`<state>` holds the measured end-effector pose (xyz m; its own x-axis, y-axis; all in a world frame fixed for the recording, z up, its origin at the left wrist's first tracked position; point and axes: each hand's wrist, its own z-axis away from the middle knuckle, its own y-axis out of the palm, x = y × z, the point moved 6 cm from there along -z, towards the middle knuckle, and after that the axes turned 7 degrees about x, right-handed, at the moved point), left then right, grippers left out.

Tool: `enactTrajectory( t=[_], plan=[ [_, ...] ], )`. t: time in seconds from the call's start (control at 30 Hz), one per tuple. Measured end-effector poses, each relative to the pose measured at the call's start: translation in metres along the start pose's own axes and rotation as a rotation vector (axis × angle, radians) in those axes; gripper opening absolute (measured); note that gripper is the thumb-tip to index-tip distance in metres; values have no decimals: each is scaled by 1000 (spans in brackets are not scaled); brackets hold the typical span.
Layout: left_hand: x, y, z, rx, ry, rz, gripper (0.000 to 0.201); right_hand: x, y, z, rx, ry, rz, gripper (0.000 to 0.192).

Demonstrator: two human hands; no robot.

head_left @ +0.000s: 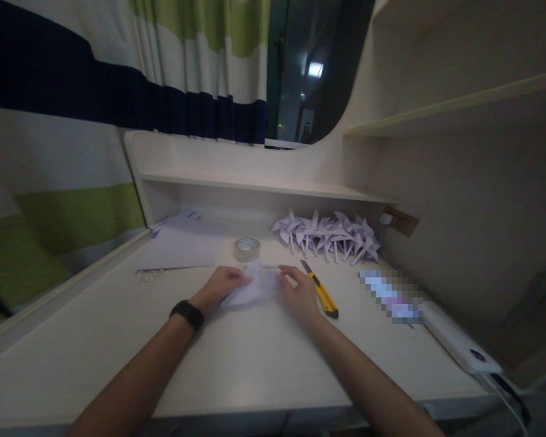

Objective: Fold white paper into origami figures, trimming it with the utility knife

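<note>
Head view shows a thin white paper piece [255,285], soft-creased and pale, lying flat on the desk [236,358] between my hands. My left hand [222,285] pinches its left edge; my right hand [298,294] pinches its right edge. Just right of that hand lies a yellow utility knife [321,291] — slim, plastic. Behind sit a clear tape roll [247,249] and folded paper pinwheels [330,237] — under a pale shelf [255,182], by a striped curtain [95,121].

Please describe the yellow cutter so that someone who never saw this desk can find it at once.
Start at the pale desk and find the right hand on the white paper. The utility knife lies just beside that hand. It is the only yellow and black object there.
</note>
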<state>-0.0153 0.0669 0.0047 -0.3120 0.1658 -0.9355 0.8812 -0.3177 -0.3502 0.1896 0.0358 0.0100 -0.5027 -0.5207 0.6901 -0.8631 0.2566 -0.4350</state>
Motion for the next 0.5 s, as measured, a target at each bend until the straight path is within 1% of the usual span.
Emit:
enactTrajectory(
  t=[0.13, 0.33, 0.43, 0.5],
  plan=[
    [0, 1, -2, -22, 30, 5, 38, 11, 4, 3, 54, -36, -19, 11],
    [14, -6, -7, -121, -13, 45, 40, 23, -2, 5, -41, -164, 80, 10],
    [14, -5, -8, -116, -16, 55, 41, 23, -3, 4, -56, -191, 110, 9],
    [12, -2, -7, -92, -8, 61, 44, 21, -4, 4, -61, -172, 136, 8]
  ],
)
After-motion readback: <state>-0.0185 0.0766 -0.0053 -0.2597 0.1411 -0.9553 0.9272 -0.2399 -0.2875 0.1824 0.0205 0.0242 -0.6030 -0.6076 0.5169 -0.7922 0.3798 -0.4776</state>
